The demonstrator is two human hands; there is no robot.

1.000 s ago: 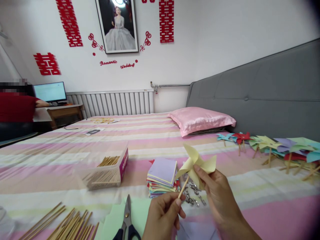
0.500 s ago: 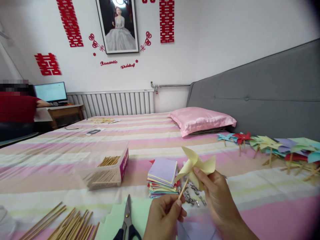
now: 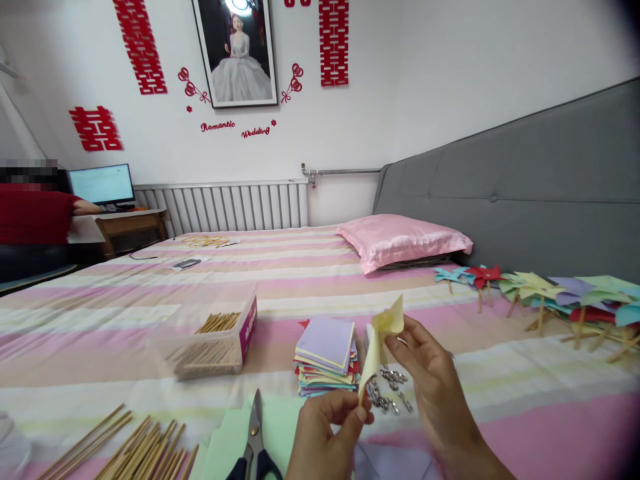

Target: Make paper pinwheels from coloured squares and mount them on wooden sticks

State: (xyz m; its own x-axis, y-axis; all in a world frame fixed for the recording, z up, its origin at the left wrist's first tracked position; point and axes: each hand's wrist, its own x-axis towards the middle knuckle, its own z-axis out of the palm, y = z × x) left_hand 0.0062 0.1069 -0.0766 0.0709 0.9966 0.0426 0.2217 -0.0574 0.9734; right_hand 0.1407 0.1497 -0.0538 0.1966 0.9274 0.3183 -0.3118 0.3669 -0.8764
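A pale yellow paper pinwheel (image 3: 375, 347) is held up in front of me, turned nearly edge-on. My left hand (image 3: 333, 427) pinches the lower end of its wooden stick, of which only a short bit shows. My right hand (image 3: 425, 367) has thumb and fingers closed on one of the paper blades at the upper right. Just behind the pinwheel lie small silver metal pieces (image 3: 393, 380) on the bedspread. To its left stands a stack of coloured paper squares (image 3: 325, 343), a lilac one on top. Scissors (image 3: 256, 433) rest on light green paper (image 3: 227, 433) beside my left hand.
Loose wooden sticks (image 3: 150, 450) lie at the lower left, behind them a clear plastic box (image 3: 210, 353) of sticks. Several finished pinwheels (image 3: 540, 287) line the right side by the grey headboard (image 3: 525, 180). A pink pillow (image 3: 405, 240) lies farther back. A person in red (image 3: 35, 213) sits far left.
The pinwheel has turned from facing me to nearly edge-on. My right hand has shifted slightly up and now grips a blade instead of the area near its centre.
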